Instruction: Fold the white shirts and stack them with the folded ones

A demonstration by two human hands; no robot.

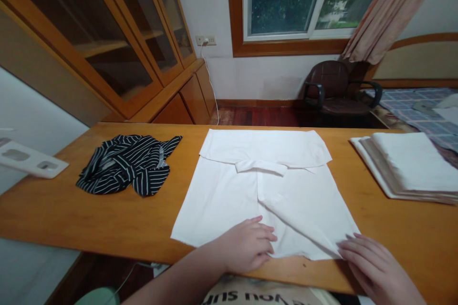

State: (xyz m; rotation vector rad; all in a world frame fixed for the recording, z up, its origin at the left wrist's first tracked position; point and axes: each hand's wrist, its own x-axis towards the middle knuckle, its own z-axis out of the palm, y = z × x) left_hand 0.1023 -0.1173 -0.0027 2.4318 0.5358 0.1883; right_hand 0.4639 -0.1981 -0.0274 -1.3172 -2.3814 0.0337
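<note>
A white garment (265, 186) lies flat on the wooden table (107, 219), partly folded with its top edge turned down. My left hand (246, 245) rests on its near edge, fingers curled against the cloth. My right hand (372, 267) lies at the near right corner of the garment, fingers stretched out and touching the cloth's edge. Neither hand lifts anything.
A crumpled black-and-white striped garment (129, 164) sits at the left of the table. A stack of folded white and beige cloth (408, 167) lies at the right. A white power strip (28, 159) sits at far left. A dark chair (332, 90) stands behind the table.
</note>
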